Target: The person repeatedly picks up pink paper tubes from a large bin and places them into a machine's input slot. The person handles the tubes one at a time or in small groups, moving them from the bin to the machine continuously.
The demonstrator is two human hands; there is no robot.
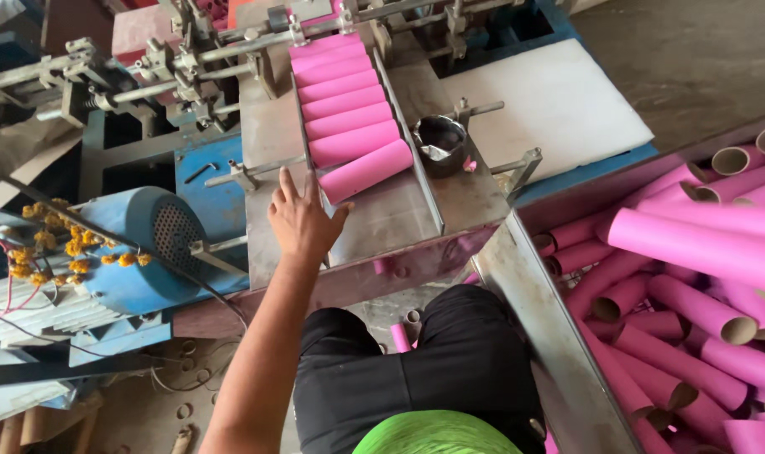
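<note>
My left hand (302,220) reaches forward onto the metal feed tray (399,210) of a machine, fingers spread and holding nothing. It lies over the tray's left rail, thumb next to the near end of the closest pink cardboard tube (365,171). Several pink tubes (340,88) lie side by side in a row up the tray toward the machine's rollers (231,46). My right hand is out of sight.
A metal bin (533,294) at the right holds several loose pink tubes (701,252). A small dark metal cup (439,143) stands beside the tray, with a white board (559,101) behind it. At the left is a blue motor (139,252) draped with yellow flowers. My lap in black trousers (433,361) is below.
</note>
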